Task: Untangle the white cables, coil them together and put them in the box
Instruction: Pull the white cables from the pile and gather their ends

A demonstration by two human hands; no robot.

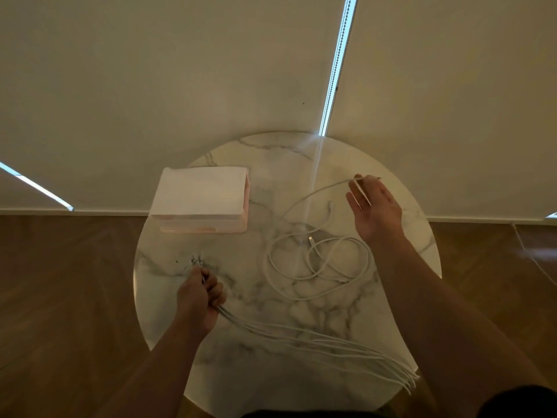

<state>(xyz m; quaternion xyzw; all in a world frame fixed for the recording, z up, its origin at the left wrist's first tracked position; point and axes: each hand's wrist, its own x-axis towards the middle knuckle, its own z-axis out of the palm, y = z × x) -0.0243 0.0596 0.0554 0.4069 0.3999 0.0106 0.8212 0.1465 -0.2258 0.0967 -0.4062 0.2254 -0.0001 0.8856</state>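
The box (200, 191) is sitting at the far left of the tabletop (259, 300). In front of it, my left hand (200, 292) is gripping a bundle of cables (301, 334), which is trailing rightward over the near right edge. A loose cable (368, 260) is lying looped right of the box, its end rising to my right hand (375, 206), which is pinching it behind the loops.

Open tabletop (257, 212) between box (200, 191) and cable loops (319, 260)
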